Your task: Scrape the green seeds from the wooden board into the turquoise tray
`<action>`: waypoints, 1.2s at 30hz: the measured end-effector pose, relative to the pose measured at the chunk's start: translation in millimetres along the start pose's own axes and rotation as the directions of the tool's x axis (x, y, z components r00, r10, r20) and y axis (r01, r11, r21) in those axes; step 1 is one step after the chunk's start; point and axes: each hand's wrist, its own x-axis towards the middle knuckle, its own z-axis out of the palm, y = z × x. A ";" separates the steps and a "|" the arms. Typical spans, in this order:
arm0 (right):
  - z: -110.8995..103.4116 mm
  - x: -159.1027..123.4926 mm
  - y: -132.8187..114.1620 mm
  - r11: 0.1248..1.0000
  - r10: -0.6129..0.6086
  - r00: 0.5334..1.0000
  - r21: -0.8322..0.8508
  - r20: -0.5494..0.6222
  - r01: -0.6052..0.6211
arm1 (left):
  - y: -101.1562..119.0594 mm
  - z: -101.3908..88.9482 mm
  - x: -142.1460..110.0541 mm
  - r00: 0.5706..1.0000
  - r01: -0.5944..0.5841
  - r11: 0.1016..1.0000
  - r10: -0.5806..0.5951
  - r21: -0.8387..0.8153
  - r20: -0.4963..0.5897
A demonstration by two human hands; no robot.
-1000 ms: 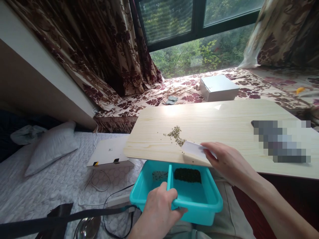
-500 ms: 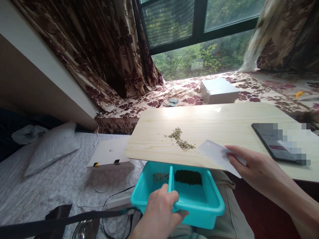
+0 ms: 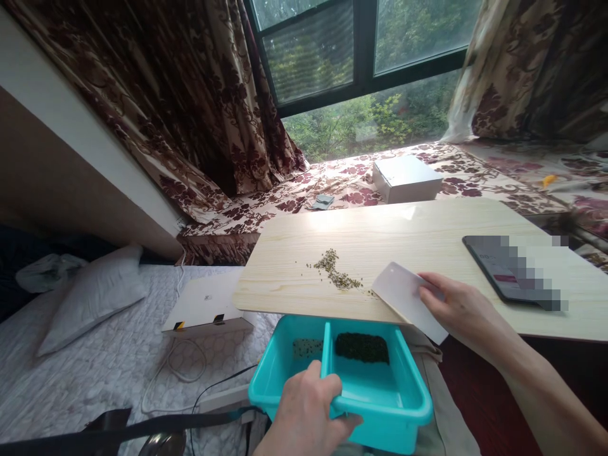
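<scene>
My left hand [image 3: 311, 408] grips the near rim of a turquoise two-compartment box [image 3: 384, 415], where the divider meets it. Dark green small grains [image 3: 361, 348] lie in the box's right compartment, and a thin scatter of specks [image 3: 307, 348] in the left one. Between my right hand's [image 3: 446, 301] thumb and fingers is a flat white plastic scraper card [image 3: 403, 297], its far left end at the table top near a loose pile of greenish seeds [image 3: 335, 269]. The box stands just below the front edge of the wooden table [image 3: 427, 234].
A tablet [image 3: 503, 272] lies on the table's right part. Behind the table, a white box [image 3: 407, 177] and a small folded cloth [image 3: 323, 201] rest on the floral window seat. To the left, a flat white carton [image 3: 206, 301], cables and a pillow [image 3: 92, 297] lie on the bed.
The view has shifted slightly. My right hand has drawn the card a little, and its face now shows more tilted. My left hand keeps its hold on the box; the seed pile looks much the same.
</scene>
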 end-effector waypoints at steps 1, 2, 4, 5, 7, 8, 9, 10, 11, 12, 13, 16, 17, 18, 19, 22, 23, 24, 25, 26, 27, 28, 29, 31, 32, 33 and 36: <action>2.3 1.2 -1.4 1.000 -0.007 1.000 0.018 0.003 0.007 | 0.4 -0.1 0.4 1.000 0.002 1.000 -0.002 -0.001 0.005; 4.7 2.6 -3.0 0.999 -0.013 1.000 0.039 0.003 0.013 | 0.9 -0.4 0.8 1.000 0.003 1.000 -0.003 -0.002 0.010; 9.1 5.6 -6.3 0.997 -0.013 1.000 0.079 -0.003 0.013 | 1.9 -1.6 1.5 1.000 0.006 1.000 -0.006 -0.007 0.020; 10.9 7.4 -8.0 0.995 -0.003 1.000 0.096 -0.009 0.004 | 2.5 -2.5 1.8 1.000 0.007 1.000 -0.006 -0.011 0.024; 13.2 11.4 -11.2 0.991 0.020 1.000 0.130 -0.015 -0.018 | 3.9 -4.4 2.6 0.999 0.008 1.000 -0.008 -0.018 0.038; 13.8 13.5 -12.5 0.989 0.030 0.999 0.146 -0.015 -0.028 | 4.6 -5.3 3.0 0.999 0.011 1.000 -0.010 -0.018 0.051; 14.2 15.8 -13.6 0.986 0.041 0.999 0.162 -0.010 -0.039 | 5.2 -6.2 3.6 0.998 0.014 1.000 -0.013 -0.016 0.064; 14.4 18.1 -14.3 0.983 0.053 0.999 0.176 -0.003 -0.051 | 5.7 -6.9 4.2 0.997 0.019 1.000 -0.018 -0.012 0.078; 14.7 20.4 -14.7 0.980 0.064 0.998 0.188 0.004 -0.063 | 6.1 -7.5 4.8 0.996 0.022 1.000 -0.022 -0.008 0.089; 15.1 22.6 -14.8 0.978 0.073 0.997 0.197 0.010 -0.073 | 6.4 -8.0 5.4 0.995 0.024 1.000 -0.023 -0.005 0.097; 15.7 24.8 -14.4 0.975 0.080 0.997 0.207 0.016 -0.081 | 6.6 -8.4 5.9 0.995 0.024 1.000 -0.024 -0.002 0.100; 18.6 31.1 -11.2 0.966 0.082 0.996 0.244 0.044 -0.091 | 6.9 -9.0 6.4 0.995 0.024 1.000 -0.024 0.002 0.099; 19.8 33.0 -9.8 0.961 0.083 0.995 0.260 0.059 -0.095 | 7.0 -9.1 6.2 0.995 0.023 1.000 -0.024 0.004 0.101; 21.0 34.7 -8.3 0.956 0.082 0.994 0.278 0.074 -0.100 | 7.0 -9.3 6.0 0.994 0.024 1.000 -0.024 0.006 0.103; 22.1 36.1 -6.9 0.950 0.081 0.993 0.296 0.090 -0.104 | 6.9 -9.5 5.8 0.995 0.022 1.000 -0.023 0.007 0.102; 24.3 38.3 -4.9 0.929 0.070 0.988 0.353 0.138 -0.115 | 6.2 -9.7 6.0 0.995 0.015 1.000 -0.016 0.006 0.096; 24.6 38.4 -5.1 0.921 0.066 0.986 0.370 0.153 -0.119 | 5.8 -9.7 6.3 0.995 0.013 1.000 -0.014 0.005 0.094; 24.6 38.1 -5.6 0.914 0.064 0.984 0.386 0.168 -0.125 | 5.3 -9.6 6.8 0.996 0.009 1.000 -0.009 0.003 0.090; 24.3 37.7 -6.3 0.906 0.062 0.981 0.401 0.183 -0.132 | 4.8 -9.5 7.3 0.996 0.004 1.000 -0.004 0.000 0.086; 23.8 37.1 -7.1 0.899 0.061 0.978 0.415 0.198 -0.140 | 4.4 -9.3 7.8 0.997 0.001 1.000 -0.001 -0.002 0.082; 23.2 36.5 -8.0 0.893 0.060 0.975 0.426 0.212 -0.148 | 4.0 -9.0 8.3 0.997 -0.002 1.000 0.002 -0.004 0.076; 22.4 35.9 -8.7 0.887 0.058 0.973 0.435 0.225 -0.154 | 3.8 -8.8 8.8 0.997 -0.003 1.000 0.003 -0.006 0.073; 21.5 35.4 -9.3 0.883 0.056 0.970 0.442 0.235 -0.159 | 3.6 -8.6 9.1 0.998 -0.002 1.000 0.003 -0.004 0.070; 19.9 34.6 -10.2 0.880 0.053 0.967 0.446 0.250 -0.164 | 3.6 -8.3 9.3 0.998 0.000 1.000 -0.001 0.002 0.068; 19.3 34.3 -10.7 0.880 0.051 0.965 0.445 0.255 -0.165 | 3.6 -8.2 9.1 0.998 -0.001 1.000 0.001 0.005 0.067; 19.0 34.0 -11.3 0.881 0.049 0.964 0.443 0.261 -0.165 | 3.6 -8.0 8.9 0.998 -0.005 1.000 0.005 0.006 0.069; 19.1 32.9 -14.5 0.886 0.038 0.960 0.434 0.276 -0.160 | 3.5 -7.5 8.2 0.998 -0.014 1.000 0.013 0.006 0.067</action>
